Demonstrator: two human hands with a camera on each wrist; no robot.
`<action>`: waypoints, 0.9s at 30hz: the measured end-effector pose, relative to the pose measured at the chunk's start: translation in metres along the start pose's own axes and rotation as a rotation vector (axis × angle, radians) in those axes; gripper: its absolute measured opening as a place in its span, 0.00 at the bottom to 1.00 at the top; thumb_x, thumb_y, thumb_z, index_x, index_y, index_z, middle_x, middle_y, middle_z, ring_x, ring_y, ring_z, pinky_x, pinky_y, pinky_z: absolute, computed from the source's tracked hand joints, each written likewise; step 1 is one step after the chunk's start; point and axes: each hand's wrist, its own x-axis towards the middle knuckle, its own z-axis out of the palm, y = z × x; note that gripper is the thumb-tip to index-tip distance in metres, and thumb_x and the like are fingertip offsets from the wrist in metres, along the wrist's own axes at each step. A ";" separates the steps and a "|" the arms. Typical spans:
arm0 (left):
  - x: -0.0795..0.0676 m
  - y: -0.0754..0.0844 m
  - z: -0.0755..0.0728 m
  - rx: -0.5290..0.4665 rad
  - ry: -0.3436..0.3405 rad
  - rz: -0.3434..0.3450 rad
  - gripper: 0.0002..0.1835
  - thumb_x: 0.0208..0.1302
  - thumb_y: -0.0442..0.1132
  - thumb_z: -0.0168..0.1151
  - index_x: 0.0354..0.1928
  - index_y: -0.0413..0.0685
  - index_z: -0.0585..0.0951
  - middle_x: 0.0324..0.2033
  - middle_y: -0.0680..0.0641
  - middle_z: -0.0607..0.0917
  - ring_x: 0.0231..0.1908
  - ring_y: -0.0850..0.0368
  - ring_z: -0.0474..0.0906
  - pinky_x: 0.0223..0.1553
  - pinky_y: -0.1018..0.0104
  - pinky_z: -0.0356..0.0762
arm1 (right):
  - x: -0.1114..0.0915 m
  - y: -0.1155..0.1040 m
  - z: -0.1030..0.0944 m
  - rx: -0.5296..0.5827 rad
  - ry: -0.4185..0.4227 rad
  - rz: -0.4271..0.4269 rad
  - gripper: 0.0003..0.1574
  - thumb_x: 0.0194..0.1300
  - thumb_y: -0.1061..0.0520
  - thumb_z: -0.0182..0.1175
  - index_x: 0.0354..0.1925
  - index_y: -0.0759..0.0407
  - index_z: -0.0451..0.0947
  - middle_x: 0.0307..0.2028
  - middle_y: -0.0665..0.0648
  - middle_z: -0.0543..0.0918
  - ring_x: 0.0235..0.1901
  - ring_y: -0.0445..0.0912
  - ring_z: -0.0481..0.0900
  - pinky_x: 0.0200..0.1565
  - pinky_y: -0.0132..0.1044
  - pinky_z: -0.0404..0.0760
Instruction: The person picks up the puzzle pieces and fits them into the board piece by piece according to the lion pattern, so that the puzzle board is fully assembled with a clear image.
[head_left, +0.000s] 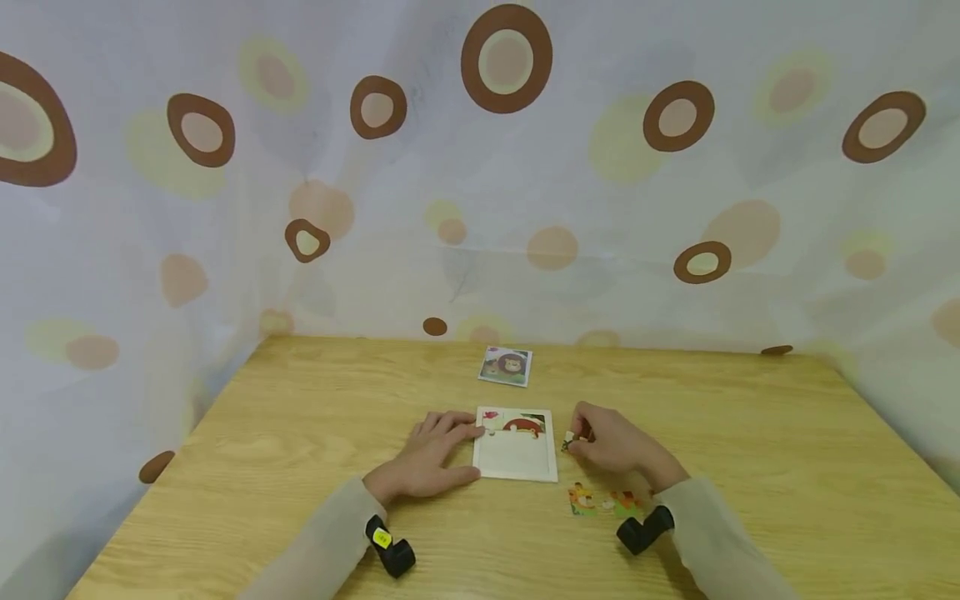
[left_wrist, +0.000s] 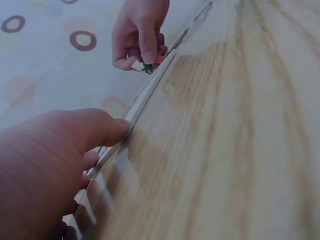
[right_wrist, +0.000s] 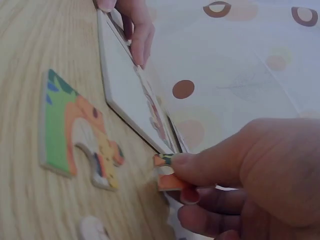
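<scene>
A white puzzle frame [head_left: 514, 467] lies on the table, with several pieces fitted along its far side. My left hand [head_left: 433, 457] rests at the frame's left edge, fingers spread and touching it; in the left wrist view the thumb [left_wrist: 102, 129] lies against the edge. Just right of the frame, my right hand [head_left: 611, 439] pinches a puzzle piece [right_wrist: 167, 175] between thumb and fingers, held near the frame's corner. Loose puzzle pieces [head_left: 581, 500] lie on the table nearer me; one of them, a green and orange piece [right_wrist: 57, 130], shows large in the right wrist view.
Beyond the frame lies a picture card [head_left: 506, 367] with a lion on it. The wooden table [head_left: 337, 400] reaches back to a pale patterned curtain [head_left: 495, 183], which also stands along both sides.
</scene>
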 end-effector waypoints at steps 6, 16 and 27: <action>-0.002 0.000 0.003 -0.002 0.001 -0.005 0.31 0.64 0.53 0.58 0.67 0.51 0.70 0.67 0.45 0.65 0.62 0.45 0.58 0.58 0.45 0.56 | 0.009 -0.002 0.006 0.018 0.062 0.013 0.06 0.64 0.63 0.60 0.33 0.59 0.70 0.27 0.51 0.74 0.25 0.39 0.68 0.29 0.32 0.69; -0.001 -0.003 -0.001 0.015 -0.001 0.001 0.30 0.65 0.53 0.58 0.66 0.51 0.71 0.67 0.45 0.65 0.62 0.45 0.59 0.58 0.46 0.56 | 0.021 -0.007 0.008 0.188 0.019 0.007 0.03 0.70 0.65 0.53 0.39 0.65 0.72 0.24 0.56 0.77 0.20 0.41 0.73 0.25 0.31 0.72; 0.000 -0.003 0.001 0.008 0.008 0.005 0.30 0.64 0.53 0.58 0.66 0.52 0.71 0.66 0.47 0.66 0.61 0.47 0.60 0.58 0.46 0.57 | 0.039 -0.015 0.036 0.124 0.025 -0.067 0.02 0.67 0.63 0.57 0.36 0.61 0.76 0.26 0.51 0.78 0.23 0.36 0.70 0.28 0.30 0.70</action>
